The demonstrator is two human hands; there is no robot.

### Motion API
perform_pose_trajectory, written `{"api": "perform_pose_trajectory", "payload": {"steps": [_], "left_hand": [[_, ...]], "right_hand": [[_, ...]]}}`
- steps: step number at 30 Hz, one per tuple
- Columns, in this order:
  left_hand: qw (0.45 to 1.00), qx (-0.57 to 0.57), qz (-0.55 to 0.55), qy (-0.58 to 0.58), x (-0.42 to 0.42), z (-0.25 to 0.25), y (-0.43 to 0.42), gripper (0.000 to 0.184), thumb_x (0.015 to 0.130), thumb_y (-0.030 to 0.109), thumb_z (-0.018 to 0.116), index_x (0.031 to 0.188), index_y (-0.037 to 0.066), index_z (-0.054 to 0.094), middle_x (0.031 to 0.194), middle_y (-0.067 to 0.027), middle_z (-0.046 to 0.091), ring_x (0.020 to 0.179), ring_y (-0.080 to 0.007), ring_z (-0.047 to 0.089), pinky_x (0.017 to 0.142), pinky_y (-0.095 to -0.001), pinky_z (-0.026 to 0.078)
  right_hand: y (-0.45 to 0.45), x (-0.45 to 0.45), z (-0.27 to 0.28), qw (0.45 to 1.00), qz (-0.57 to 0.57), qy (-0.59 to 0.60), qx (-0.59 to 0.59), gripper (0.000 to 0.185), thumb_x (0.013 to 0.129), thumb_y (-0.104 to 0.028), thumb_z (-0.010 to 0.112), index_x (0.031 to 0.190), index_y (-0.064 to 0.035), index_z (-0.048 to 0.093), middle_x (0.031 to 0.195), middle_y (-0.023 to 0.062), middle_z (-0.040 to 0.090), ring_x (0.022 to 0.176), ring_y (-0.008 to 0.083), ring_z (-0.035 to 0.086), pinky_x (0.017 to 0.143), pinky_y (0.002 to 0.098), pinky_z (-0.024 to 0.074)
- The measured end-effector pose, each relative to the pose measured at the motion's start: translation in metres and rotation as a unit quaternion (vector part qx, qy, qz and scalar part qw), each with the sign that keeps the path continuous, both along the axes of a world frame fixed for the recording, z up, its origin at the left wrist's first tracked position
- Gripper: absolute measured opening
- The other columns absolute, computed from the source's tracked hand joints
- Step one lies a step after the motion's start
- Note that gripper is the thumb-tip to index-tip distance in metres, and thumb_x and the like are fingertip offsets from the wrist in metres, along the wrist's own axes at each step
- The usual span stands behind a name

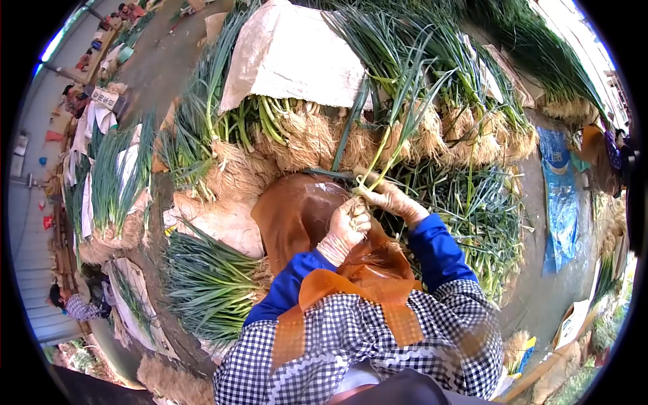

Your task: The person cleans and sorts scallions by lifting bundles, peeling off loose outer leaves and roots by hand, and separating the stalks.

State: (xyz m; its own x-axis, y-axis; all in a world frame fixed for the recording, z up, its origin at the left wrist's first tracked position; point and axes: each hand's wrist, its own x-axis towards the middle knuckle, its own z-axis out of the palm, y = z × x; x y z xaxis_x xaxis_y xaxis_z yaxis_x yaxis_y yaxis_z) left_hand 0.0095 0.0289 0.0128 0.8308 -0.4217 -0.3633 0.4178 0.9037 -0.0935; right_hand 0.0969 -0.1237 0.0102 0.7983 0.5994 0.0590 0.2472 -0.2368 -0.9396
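Two stalks of green onion (379, 150) rise from between my hands, their long leaves pointing up and away. My left hand (347, 227), in a pale thin glove, is closed in a fist near the root end. Just right of it, my right hand (391, 201) wraps its gloved fingers round the lower stalks. Both hands are over an orange-brown apron (290, 219) that covers my lap. Beyond them lies a row of green onions with shaggy, pale brown roots (307, 142). What my left fingers grip is mostly hidden.
A white sack (293, 57) covers part of the far pile. Stripped leaves (466, 216) heap up to the right. A bundle of onions (209, 280) lies at left. A blue plastic sheet (559, 202) is on the floor. Other people (81, 307) sit at the left edge.
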Motion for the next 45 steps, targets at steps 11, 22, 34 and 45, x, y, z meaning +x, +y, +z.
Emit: {"api": "perform_pose_trajectory", "payload": {"steps": [11, 22, 34, 45], "left_hand": [[0.991, -0.003, -0.102, 0.082, 0.005, 0.018, 0.003, 0.019, 0.091, 0.023, 0.049, 0.098, 0.008, 0.058, 0.055, 0.0077, 0.034, 0.04, -0.0045, 0.028, 0.037, -0.0191, 0.025], [0.627, 0.737, 0.092, -0.236, 0.002, 0.025, -0.013, 0.059, 0.081, -0.002, 0.055, 0.134, -0.004, 0.03, 0.095, -0.006, 0.055, 0.074, -0.0146, 0.05, 0.07, -0.0264, 0.045], [0.938, 0.322, 0.09, -0.088, 0.004, -0.001, 0.007, 0.044, 0.093, 0.014, 0.048, 0.135, 0.008, 0.035, 0.103, -0.0104, 0.06, 0.087, -0.0089, 0.059, 0.056, -0.0108, 0.044], [0.924, 0.364, 0.114, -0.017, 0.005, 0.0, 0.0, 0.032, 0.093, 0.01, 0.046, 0.124, 0.003, 0.047, 0.096, -0.0027, 0.057, 0.079, -0.0074, 0.056, 0.065, -0.0186, 0.047]], "right_hand": [[-0.048, -0.044, 0.058, 0.945, 0.031, -0.263, -0.192, 0.021, 0.081, -0.024, 0.058, 0.067, -0.0079, 0.057, 0.058, 0.0085, 0.055, 0.056, 0.0297, 0.058, 0.053, 0.0371, 0.0476], [-0.002, -0.016, 0.093, 0.945, -0.118, -0.121, -0.281, 0.036, 0.078, -0.044, 0.062, 0.08, -0.0088, 0.063, 0.064, 0.0116, 0.062, 0.06, 0.0286, 0.063, 0.053, 0.0376, 0.0493], [-0.028, -0.04, 0.087, 0.723, 0.353, 0.055, -0.591, 0.059, 0.087, -0.057, 0.039, 0.108, -0.0078, 0.063, 0.094, 0.0093, 0.067, 0.088, 0.0163, 0.063, 0.077, 0.0318, 0.0486], [0.007, -0.077, 0.066, 0.96, 0.251, -0.103, -0.076, 0.029, 0.089, -0.031, 0.054, 0.072, -0.0066, 0.058, 0.066, 0.0139, 0.056, 0.059, 0.0257, 0.056, 0.057, 0.0323, 0.0457]]}}
